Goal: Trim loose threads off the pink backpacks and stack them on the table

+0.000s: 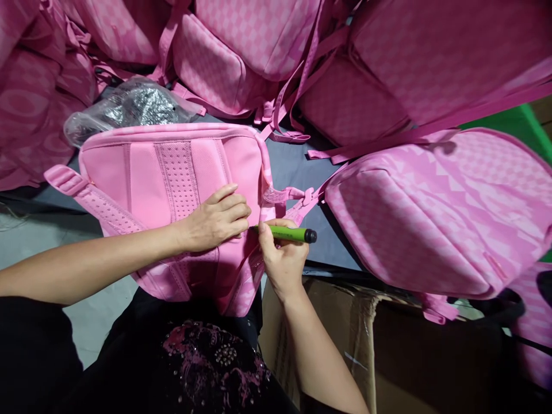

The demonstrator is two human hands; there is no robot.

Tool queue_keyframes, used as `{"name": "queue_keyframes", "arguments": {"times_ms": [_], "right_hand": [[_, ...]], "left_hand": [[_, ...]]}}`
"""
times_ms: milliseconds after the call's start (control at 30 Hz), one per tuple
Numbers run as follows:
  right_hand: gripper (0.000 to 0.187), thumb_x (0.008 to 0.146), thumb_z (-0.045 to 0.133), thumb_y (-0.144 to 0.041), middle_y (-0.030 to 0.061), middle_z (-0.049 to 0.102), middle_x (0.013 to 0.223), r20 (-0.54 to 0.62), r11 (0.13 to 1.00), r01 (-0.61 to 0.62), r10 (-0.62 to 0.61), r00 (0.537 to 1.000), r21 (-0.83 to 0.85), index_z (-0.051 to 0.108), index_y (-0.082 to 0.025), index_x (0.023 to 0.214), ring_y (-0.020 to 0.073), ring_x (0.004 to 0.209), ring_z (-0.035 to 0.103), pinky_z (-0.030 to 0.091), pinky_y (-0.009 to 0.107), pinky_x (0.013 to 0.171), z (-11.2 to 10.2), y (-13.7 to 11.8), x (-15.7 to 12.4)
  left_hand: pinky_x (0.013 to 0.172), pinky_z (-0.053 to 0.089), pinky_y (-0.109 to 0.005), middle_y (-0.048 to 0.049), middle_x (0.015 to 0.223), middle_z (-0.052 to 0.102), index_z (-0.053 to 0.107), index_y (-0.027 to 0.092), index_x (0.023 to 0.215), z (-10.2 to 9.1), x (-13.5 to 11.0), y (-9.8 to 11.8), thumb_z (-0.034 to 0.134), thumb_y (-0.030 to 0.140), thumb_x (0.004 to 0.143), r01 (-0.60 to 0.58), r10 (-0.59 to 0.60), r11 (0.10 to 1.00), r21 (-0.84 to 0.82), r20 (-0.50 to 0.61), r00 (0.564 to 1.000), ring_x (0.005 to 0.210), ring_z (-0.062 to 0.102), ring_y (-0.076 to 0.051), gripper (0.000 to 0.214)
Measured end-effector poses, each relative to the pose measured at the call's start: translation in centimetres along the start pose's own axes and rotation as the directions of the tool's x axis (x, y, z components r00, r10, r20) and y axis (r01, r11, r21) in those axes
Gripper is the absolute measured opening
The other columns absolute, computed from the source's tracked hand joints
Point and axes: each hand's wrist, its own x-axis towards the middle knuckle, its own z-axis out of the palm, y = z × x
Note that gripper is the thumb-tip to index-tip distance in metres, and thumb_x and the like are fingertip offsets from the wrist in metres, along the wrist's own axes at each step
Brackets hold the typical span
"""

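Observation:
A pink backpack lies in front of me, its padded back panel facing up and its straps spread to the sides. My left hand rests on this panel with bent fingers closed against the fabric; its thumb is hidden. In my right hand is a green marker pen, gripped between thumb and fingers. The pen's black end points right. Its thin tip points left, close to my left fingertips and the panel; whether it touches the fabric I cannot tell.
More pink checked backpacks crowd the back of the grey table. One patterned backpack lies at the right. Behind the panel sits a clear plastic bag with dark contents. A cardboard box stands below the table's near edge.

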Motion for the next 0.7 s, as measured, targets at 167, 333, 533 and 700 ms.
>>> {"name": "queue_keyframes", "arguments": {"times_ms": [167,333,533,700], "right_hand": [[0.017,0.093,0.063,-0.033,-0.0004,0.065,0.07,0.01,1.0,-0.025,0.025,1.0,0.001,0.064,-0.019,0.084,0.012,0.054,0.059,0.049,0.026,0.053,-0.1,0.0,0.0],[0.019,0.093,0.063,-0.036,-0.0008,0.064,0.068,0.034,0.997,-0.066,0.065,0.997,0.036,0.063,-0.019,0.084,0.0122,0.052,0.057,0.047,0.026,0.05,0.1,0.1,0.2],[0.02,0.094,0.058,-0.035,0.0019,0.068,0.073,0.043,0.995,-0.066,0.063,0.997,0.071,0.063,-0.02,0.082,0.0157,0.064,0.065,0.054,0.028,0.065,0.7,-0.6,-0.3],[0.024,0.097,0.058,-0.04,0.005,0.076,0.097,0.092,0.997,-0.023,0.017,0.996,0.067,0.068,-0.018,0.098,0.0162,0.086,0.073,0.057,0.027,0.08,-0.2,-0.8,-1.0]], "left_hand": [[0.119,0.033,-0.041,-0.0018,0.098,0.069,0.063,0.02,0.086,-0.2,0.1,0.0,0.046,0.032,0.105,-0.003,0.003,1.0,-0.009,-0.007,1.0,0.104,0.058,-0.018,0.028],[0.119,0.032,-0.042,-0.0018,0.099,0.07,0.064,0.021,0.086,0.0,0.0,0.1,0.048,0.032,0.104,0.009,-0.009,1.0,0.003,0.032,0.999,0.105,0.058,-0.018,0.027],[0.096,0.044,-0.041,-0.0051,0.091,0.071,0.068,0.02,0.085,-2.7,1.4,-1.2,0.054,0.03,0.098,-0.074,0.079,0.997,-0.036,0.165,0.983,0.092,0.062,-0.022,0.022],[0.074,0.04,-0.038,-0.0009,0.074,0.069,0.069,0.025,0.077,-4.5,3.4,-6.1,0.064,0.032,0.085,-0.216,0.232,0.973,-0.086,0.342,0.911,0.068,0.061,-0.023,0.012]]}}
